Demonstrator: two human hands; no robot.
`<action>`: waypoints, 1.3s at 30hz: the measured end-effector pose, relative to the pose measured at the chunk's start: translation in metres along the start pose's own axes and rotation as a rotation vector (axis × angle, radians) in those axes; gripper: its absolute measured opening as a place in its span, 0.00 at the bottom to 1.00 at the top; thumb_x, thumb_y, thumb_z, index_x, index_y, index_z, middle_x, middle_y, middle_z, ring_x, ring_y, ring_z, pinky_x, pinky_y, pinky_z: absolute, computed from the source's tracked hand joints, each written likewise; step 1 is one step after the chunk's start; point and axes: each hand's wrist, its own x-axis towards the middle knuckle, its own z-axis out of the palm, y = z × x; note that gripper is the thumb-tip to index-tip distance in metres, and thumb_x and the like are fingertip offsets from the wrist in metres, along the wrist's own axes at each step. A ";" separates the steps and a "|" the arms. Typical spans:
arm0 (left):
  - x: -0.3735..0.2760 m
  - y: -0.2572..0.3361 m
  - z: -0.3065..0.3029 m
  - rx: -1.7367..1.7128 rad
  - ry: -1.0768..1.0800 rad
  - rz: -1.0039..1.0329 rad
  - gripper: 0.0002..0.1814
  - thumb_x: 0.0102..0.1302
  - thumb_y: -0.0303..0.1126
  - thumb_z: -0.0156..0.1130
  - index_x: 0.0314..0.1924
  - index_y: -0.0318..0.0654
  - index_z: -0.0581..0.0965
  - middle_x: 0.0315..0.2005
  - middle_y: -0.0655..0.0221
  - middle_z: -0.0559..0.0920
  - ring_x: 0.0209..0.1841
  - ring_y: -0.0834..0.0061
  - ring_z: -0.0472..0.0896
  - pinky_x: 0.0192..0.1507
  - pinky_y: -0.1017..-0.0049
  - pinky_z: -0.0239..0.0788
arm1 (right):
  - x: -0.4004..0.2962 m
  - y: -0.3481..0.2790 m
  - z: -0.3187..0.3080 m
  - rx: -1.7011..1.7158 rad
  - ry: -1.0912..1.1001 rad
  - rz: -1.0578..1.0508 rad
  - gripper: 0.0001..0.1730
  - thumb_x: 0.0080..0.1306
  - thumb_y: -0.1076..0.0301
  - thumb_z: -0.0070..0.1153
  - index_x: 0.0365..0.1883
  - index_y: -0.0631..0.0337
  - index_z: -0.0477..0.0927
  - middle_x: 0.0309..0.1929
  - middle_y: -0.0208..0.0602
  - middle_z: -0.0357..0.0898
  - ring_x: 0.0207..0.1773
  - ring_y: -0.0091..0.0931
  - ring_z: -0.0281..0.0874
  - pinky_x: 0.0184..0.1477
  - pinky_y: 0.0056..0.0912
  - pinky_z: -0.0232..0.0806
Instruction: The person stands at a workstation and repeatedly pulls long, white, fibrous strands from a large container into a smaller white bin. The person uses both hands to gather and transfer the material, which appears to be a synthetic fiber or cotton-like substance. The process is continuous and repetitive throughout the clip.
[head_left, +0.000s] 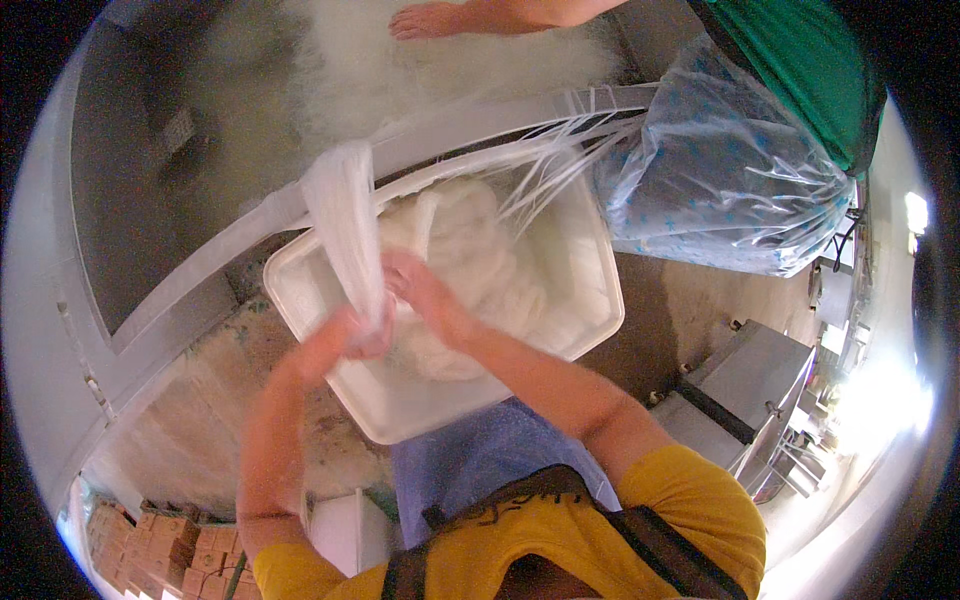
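A bundle of thin white strands (349, 217) hangs over the metal rim of a large vat and down to my hands. My left hand (369, 330) is closed around its lower end, above the left part of a white plastic tub (405, 424). Just right of the bundle is my right hand (405, 276), blurred, with its fingers bent; whether it grips any strands I cannot tell. More pale, soft strand material (480, 262) lies heaped in the tub. Other white strands (559, 161) stretch across the tub's far right corner.
Beyond the tub runs the vat's metal rim (465, 135), with cloudy liquid behind it. A co-worker's hand (427, 21) is over the vat at the top. A clear plastic apron (720, 172) hangs at the right. A metal cart (750, 367) and stacked cardboard boxes (157, 547) stand farther off.
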 end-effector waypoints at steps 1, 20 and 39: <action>-0.003 -0.022 -0.008 0.131 0.052 0.057 0.16 0.56 0.36 0.46 0.41 0.32 0.70 0.36 0.59 0.75 0.43 0.67 0.70 0.49 0.71 0.58 | 0.015 -0.030 0.010 0.291 -0.066 0.099 0.25 0.60 0.61 0.40 0.54 0.61 0.55 0.47 0.39 0.63 0.51 0.29 0.61 0.55 0.31 0.51; 0.069 0.000 0.011 0.030 -0.116 0.258 0.16 0.52 0.31 0.45 0.40 0.30 0.68 0.34 0.59 0.75 0.40 0.64 0.72 0.44 0.69 0.61 | -0.026 0.002 -0.019 -0.673 -0.282 0.099 0.23 0.58 0.67 0.42 0.51 0.64 0.57 0.45 0.47 0.66 0.48 0.36 0.65 0.48 0.35 0.57; 0.135 -0.011 0.170 0.142 -0.021 0.368 0.25 0.55 0.41 0.48 0.50 0.37 0.63 0.45 0.60 0.69 0.49 0.65 0.67 0.53 0.69 0.54 | -0.049 -0.013 -0.188 -0.664 0.427 -0.191 0.16 0.59 0.61 0.42 0.42 0.62 0.65 0.37 0.41 0.70 0.38 0.30 0.70 0.40 0.31 0.64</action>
